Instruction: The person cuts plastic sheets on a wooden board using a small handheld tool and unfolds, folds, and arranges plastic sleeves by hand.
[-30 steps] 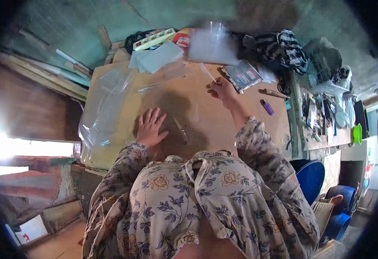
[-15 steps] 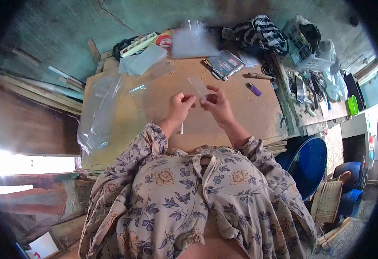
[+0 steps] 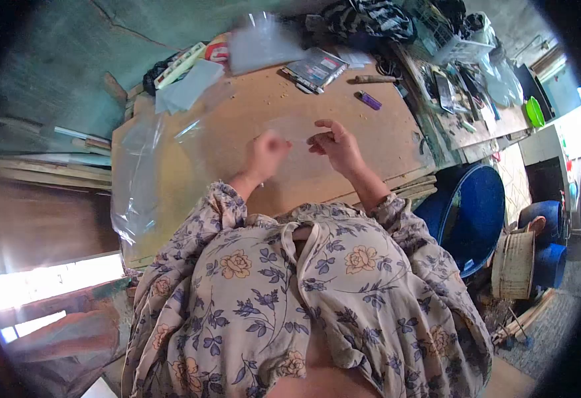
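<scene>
Over the middle of the wooden board (image 3: 343, 176), a blurred, see-through piece of clear plastic (image 3: 291, 125) shows faintly between my hands. My right hand (image 3: 339, 148) is at its right side, the index finger raised and the thumb and other fingers bent together at its edge. My left hand (image 3: 267, 158) is smeared by motion, its fingers curled inward; what lies in them is hidden. The hands are a short gap apart. Small crumb-like bits lie on the board beyond them.
A large clear plastic sheet (image 3: 136, 176) covers the board's left side. At the back are clear plastic bags (image 3: 264, 52), a printed flat packet (image 3: 315, 69), a wooden-handled tool (image 3: 373, 79) and a purple lighter (image 3: 370, 100). A blue barrel (image 3: 473, 215) stands at right.
My left hand has moved slightly left and down, away from my right hand. The clear plastic has blurred between them. The view has shifted, so the board's far items appear higher and further left.
</scene>
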A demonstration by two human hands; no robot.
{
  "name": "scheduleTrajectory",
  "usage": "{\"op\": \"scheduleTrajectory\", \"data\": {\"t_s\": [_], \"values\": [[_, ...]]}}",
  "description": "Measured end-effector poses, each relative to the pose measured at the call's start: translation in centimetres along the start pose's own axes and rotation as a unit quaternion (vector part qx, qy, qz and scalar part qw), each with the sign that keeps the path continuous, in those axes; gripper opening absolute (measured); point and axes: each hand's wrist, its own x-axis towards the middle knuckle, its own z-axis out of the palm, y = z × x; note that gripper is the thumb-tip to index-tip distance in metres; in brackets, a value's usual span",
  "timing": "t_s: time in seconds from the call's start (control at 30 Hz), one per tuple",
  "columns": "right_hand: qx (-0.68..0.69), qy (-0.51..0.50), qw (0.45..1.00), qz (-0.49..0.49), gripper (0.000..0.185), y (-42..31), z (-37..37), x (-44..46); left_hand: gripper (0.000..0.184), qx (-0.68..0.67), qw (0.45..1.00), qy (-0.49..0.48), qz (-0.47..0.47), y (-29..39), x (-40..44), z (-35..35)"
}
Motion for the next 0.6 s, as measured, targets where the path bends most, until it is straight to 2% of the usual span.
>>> {"op": "scheduleTrajectory", "data": {"t_s": [0.07, 0.1, 0.17, 0.2, 0.23, 0.3, 0.43, 0.47, 0.5, 0.53, 0.57, 0.6], "values": [[-0.012, 0.013, 1.0, 0.012, 0.027, 0.5, -1.9, 0.2, 0.023, 0.083, 0.996, -0.024, -0.01, 0.1, 0.0, -0.6], [-0.012, 0.015, 1.0, 0.015, 0.027, 0.3, -2.9, 0.2, 0.023, 0.082, 0.996, -0.026, -0.011, -0.7, 0.2, -0.8], [-0.11, 0.015, 0.993, -0.032, 0.03, -0.4, -4.7, 0.3, 0.018, 0.064, 0.997, -0.031, -0.027, -2.7, 1.0, -1.7], [-0.092, 0.0, 0.995, -0.039, 0.033, -0.1, -5.6, 0.7, 0.014, 0.091, 0.994, -0.031, -0.053, -3.0, 1.3, -2.5], [-0.092, 0.0, 0.995, -0.044, 0.033, 0.0, -6.2, 1.1, 0.014, 0.093, 0.994, -0.029, -0.049, -4.6, 1.9, -3.5], [-0.214, -0.045, 0.974, -0.066, 0.039, -0.6, -7.1, 1.9, 0.016, 0.196, 0.974, -0.046, -0.102, -8.1, 3.4, -5.7], [-0.2, -0.124, 0.97, -0.055, 0.046, -1.6, -7.3, 3.7, 0.024, 0.272, 0.946, -0.09, -0.153, -9.6, 4.4, -7.9], [-0.22, -0.155, 0.963, 0.004, 0.049, -0.8, -7.4, 4.4, 0.032, 0.411, 0.906, 0.047, -0.082, -9.9, 4.2, -7.6], [-0.237, -0.185, 0.951, 0.071, 0.052, -0.4, -7.6, 5.3, 0.041, 0.533, 0.828, 0.176, -0.014, -9.1, 4.1, -7.2], [-0.236, -0.189, 0.95, 0.074, 0.052, 0.2, -7.5, 6.1, 0.051, 0.521, 0.834, 0.161, -0.089, -4.7, 3.6, -5.8], [-0.31, -0.184, 0.93, 0.076, 0.053, 1.0, -7.4, 6.7, 0.051, 0.521, 0.833, 0.159, -0.094, -4.6, 4.0, -4.6], [-0.383, -0.178, 0.903, 0.076, 0.055, 2.1, -7.5, 7.4, 0.05, 0.475, 0.871, 0.124, -0.005, -4.9, 4.6, -3.7]]}}
